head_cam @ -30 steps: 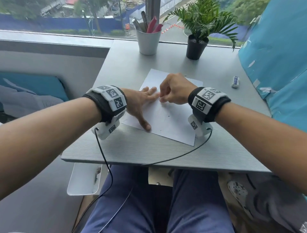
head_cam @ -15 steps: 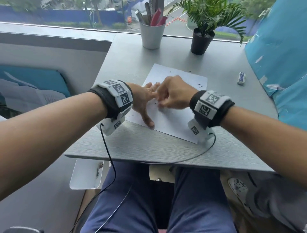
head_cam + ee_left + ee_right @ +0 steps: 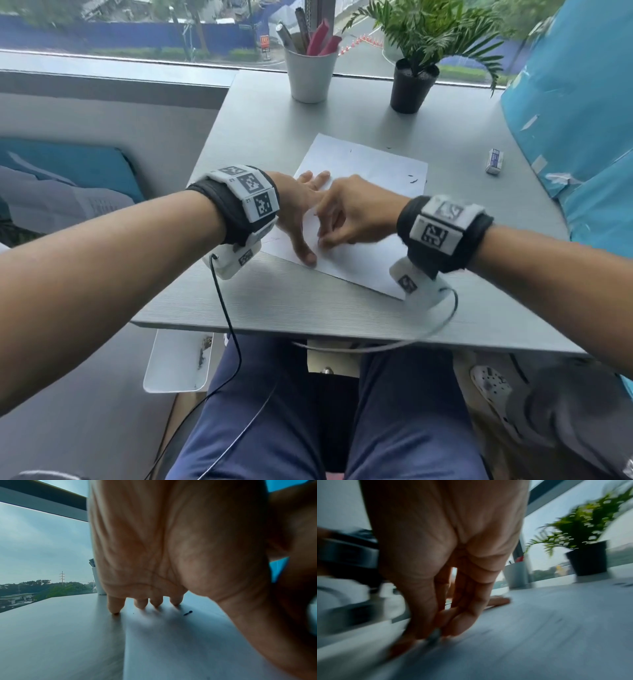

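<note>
A white sheet of paper [image 3: 370,171] lies on the grey table [image 3: 274,308]. My left hand [image 3: 305,209] rests flat on the sheet's left part with its fingers spread, and its fingertips [image 3: 115,608] press down at the paper's edge [image 3: 180,642]. My right hand [image 3: 325,236] is curled just right of it and motion-blurred. Its thumb and fingers pinch a small grey object [image 3: 435,635] against the paper; what the object is I cannot tell. Small dark crumbs [image 3: 187,613] lie scattered on the sheet.
At the back of the table stand a white cup of pens [image 3: 310,75] and a potted plant [image 3: 412,82]. A small white eraser [image 3: 494,161] lies at the right, near a blue cushion [image 3: 582,120]. The front table edge is above my legs.
My right hand has slid down the sheet toward me, from beside the left fingers to beside the left thumb, and is now blurred. The left hand has stayed flat on the paper.
</note>
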Tool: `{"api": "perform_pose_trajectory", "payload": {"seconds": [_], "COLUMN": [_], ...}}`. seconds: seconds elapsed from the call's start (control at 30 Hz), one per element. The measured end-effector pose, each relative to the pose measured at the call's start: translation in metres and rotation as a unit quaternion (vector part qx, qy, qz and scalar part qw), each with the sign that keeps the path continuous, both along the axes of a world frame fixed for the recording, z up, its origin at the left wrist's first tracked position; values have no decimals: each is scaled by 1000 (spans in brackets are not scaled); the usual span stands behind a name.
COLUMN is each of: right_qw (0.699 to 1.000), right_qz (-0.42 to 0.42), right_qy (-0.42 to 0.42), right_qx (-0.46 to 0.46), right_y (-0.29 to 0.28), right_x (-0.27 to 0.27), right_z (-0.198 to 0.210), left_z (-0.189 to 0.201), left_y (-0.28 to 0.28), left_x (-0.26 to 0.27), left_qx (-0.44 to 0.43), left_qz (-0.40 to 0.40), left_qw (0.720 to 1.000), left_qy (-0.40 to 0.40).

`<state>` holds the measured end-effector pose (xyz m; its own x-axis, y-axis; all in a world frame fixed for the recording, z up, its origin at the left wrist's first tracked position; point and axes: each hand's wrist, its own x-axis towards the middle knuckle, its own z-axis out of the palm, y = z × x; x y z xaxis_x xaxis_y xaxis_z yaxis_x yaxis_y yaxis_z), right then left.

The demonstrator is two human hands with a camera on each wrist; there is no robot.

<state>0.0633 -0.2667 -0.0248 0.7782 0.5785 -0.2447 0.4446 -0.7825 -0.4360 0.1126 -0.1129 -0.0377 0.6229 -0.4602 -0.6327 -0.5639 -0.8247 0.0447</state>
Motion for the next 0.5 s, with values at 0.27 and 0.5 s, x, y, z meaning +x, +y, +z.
{"api": "perform_pose_trajectory", "payload": {"seconds": [0.27,0.5], "right_qw": [998,988], "right_qz": [-49,-144], "right_qy": [-34,-58], "right_qx": [8,8], "right_y": [-7,-30], "right_x": [11,55], "right_z": [-3,2], "left_z": [3,9], "left_y": [-6,-14], "left_x": [-1,-4], "left_qx": [33,56], "left_qz": [5,16], "left_qw": [999,998], "left_qy": [-22,-38]}}
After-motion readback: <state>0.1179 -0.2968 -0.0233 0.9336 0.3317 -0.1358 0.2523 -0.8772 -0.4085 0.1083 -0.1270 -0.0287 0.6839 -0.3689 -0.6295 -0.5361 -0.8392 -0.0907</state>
